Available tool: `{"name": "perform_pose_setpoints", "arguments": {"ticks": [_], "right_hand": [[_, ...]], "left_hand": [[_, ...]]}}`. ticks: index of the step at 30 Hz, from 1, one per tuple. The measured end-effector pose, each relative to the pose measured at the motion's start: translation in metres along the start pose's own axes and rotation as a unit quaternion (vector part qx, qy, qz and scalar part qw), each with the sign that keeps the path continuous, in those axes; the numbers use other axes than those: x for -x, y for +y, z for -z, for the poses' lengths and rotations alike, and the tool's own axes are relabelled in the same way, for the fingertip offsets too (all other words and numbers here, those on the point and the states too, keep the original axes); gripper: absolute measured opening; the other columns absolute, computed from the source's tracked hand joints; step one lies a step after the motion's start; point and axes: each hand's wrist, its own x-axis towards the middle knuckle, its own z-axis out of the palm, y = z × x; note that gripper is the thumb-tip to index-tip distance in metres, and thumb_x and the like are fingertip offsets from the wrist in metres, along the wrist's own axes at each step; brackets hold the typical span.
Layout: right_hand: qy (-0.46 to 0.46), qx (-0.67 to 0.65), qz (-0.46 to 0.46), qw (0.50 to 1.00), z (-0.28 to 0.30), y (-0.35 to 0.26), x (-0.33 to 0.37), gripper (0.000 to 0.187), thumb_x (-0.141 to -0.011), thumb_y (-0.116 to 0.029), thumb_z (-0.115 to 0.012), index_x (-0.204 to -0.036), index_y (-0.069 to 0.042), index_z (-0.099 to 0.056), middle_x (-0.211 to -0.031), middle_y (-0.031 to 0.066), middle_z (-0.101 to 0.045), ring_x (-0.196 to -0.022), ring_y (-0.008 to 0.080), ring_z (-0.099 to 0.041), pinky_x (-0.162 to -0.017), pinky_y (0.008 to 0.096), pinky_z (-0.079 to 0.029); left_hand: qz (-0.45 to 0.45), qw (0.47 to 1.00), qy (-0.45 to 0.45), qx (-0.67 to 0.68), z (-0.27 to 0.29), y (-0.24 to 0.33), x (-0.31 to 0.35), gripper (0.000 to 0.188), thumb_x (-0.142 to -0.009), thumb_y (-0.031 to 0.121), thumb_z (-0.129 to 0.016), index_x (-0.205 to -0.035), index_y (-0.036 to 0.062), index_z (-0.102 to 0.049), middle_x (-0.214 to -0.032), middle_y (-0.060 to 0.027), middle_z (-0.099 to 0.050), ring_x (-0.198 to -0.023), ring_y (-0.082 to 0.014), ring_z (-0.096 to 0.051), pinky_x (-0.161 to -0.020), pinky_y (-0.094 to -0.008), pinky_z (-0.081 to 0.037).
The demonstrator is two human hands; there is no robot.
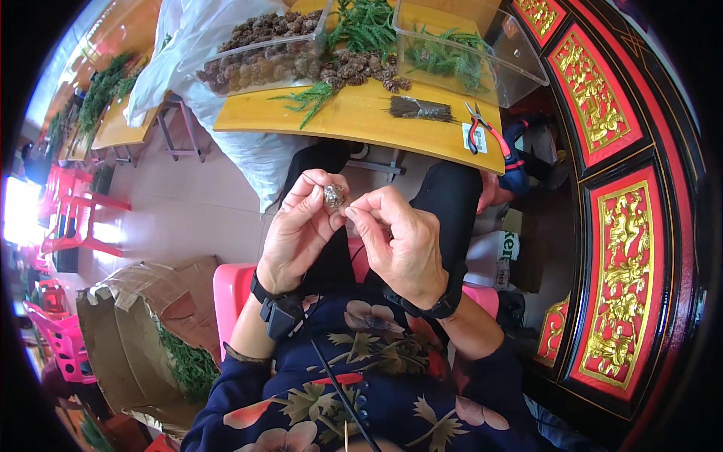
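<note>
Above my lap, a small brown pine cone is pinched between the thumb and fingers of my left hand. Close beside it, my right hand has its thumb and forefinger pressed together just right of the cone. Whatever thin thing lies in that pinch is too small to make out. On the yellow table in front of me are a bundle of dark thin wires and pliers with red and black handles. Loose pine cones lie farther back, beside a green sprig.
A clear plastic box full of pine cones stands back left; another clear box with greenery is back right. A cardboard box holding greenery sits at my left. A carved red, black and gold panel rises on the right.
</note>
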Motion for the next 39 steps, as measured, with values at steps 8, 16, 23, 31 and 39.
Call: {"name": "perform_pose_setpoints", "arguments": {"ticks": [8, 16, 23, 31, 39], "right_hand": [[0.006, 0.018, 0.006, 1.000, 0.001, 0.009, -0.001, 0.008, -0.086, 0.001, -0.064, -0.087, 0.000, -0.056, -0.067, 0.0090, -0.066, -0.060, 0.0132, -0.066, -0.053, 0.0225, -0.049], [-0.011, 0.022, 0.022, 0.999, 0.000, 0.009, 0.003, 0.008, -0.085, 0.000, -0.065, -0.089, 0.000, -0.058, -0.069, 0.0090, -0.066, -0.060, 0.0141, -0.066, -0.052, 0.0229, -0.049], [-0.014, 0.011, 0.034, 0.999, -0.002, 0.009, 0.004, 0.008, -0.084, 0.001, -0.065, -0.089, 0.000, -0.058, -0.071, 0.0095, -0.066, -0.060, 0.0158, -0.066, -0.053, 0.0244, -0.049], [-0.010, 0.008, 0.053, 0.999, 0.002, 0.015, -0.001, 0.010, -0.082, 0.004, -0.065, -0.088, 0.000, -0.059, -0.070, 0.0100, -0.062, -0.059, 0.0198, -0.062, -0.054, 0.0273, -0.047], [-0.022, 0.011, 0.073, 0.997, 0.013, 0.021, -0.008, 0.011, -0.081, 0.004, -0.066, -0.089, 0.000, -0.060, -0.073, 0.0111, -0.061, -0.063, 0.0211, -0.062, -0.057, 0.0276, -0.047]], "left_hand": [[-0.001, 0.998, 0.018, -0.054, 0.000, -0.003, -0.002, 0.016, -0.097, 0.017, -0.053, -0.112, 0.0101, -0.054, -0.110, -0.0082, -0.056, -0.095, -0.0127, -0.056, -0.079, -0.0254, -0.049], [-0.020, 0.999, 0.032, -0.009, 0.007, -0.008, -0.003, 0.017, -0.096, 0.019, -0.054, -0.110, 0.0091, -0.054, -0.108, -0.0100, -0.056, -0.092, -0.0162, -0.057, -0.077, -0.0267, -0.048], [-0.001, 0.997, -0.041, 0.059, 0.017, -0.009, -0.005, 0.019, -0.096, 0.021, -0.055, -0.109, 0.0084, -0.053, -0.104, -0.0115, -0.052, -0.086, -0.0180, -0.055, -0.074, -0.0266, -0.046], [0.012, 0.996, -0.066, 0.059, 0.020, -0.008, -0.004, 0.020, -0.095, 0.021, -0.056, -0.109, 0.0064, -0.053, -0.100, -0.0121, -0.051, -0.083, -0.0181, -0.054, -0.072, -0.0258, -0.046], [-0.003, 0.998, -0.057, 0.003, 0.013, -0.010, -0.005, 0.020, -0.095, 0.021, -0.056, -0.107, 0.0050, -0.054, -0.098, -0.0113, -0.051, -0.079, -0.0182, -0.050, -0.069, -0.0247, -0.043]]}}
